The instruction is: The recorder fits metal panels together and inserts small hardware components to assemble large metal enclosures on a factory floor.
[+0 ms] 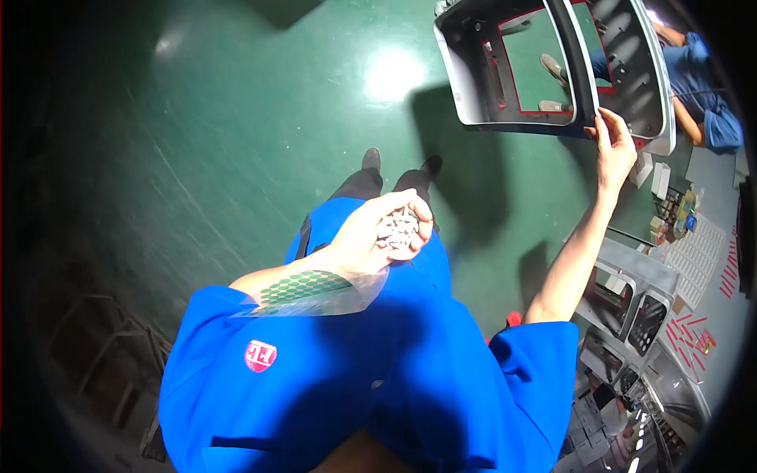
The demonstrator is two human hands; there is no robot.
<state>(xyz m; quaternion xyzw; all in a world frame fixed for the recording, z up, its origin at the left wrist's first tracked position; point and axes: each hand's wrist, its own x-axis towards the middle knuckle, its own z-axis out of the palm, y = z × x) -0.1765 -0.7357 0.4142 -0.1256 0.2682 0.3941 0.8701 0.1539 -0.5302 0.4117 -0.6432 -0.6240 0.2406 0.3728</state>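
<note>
My left hand (367, 236) is cupped palm up in front of my body, its fingers curled around a heap of small grey pieces (398, 229). They look like little fasteners, but are too small to name surely. A clear sheet with rows of green oval stickers (307, 290) lies along my left wrist and forearm. My right hand (616, 150) reaches far out to the right, pinching the lower edge of a large grey frame panel (585, 59). The panel has two big openings, one edged in red, and stands above the floor.
Another person in blue (698, 87) is behind the panel at the far right. A grey table (714, 260) there carries red strips, a white grid tray (694, 254) and small boxes. More grey frames (623, 296) stand below my right arm. The floor (236, 118) is green.
</note>
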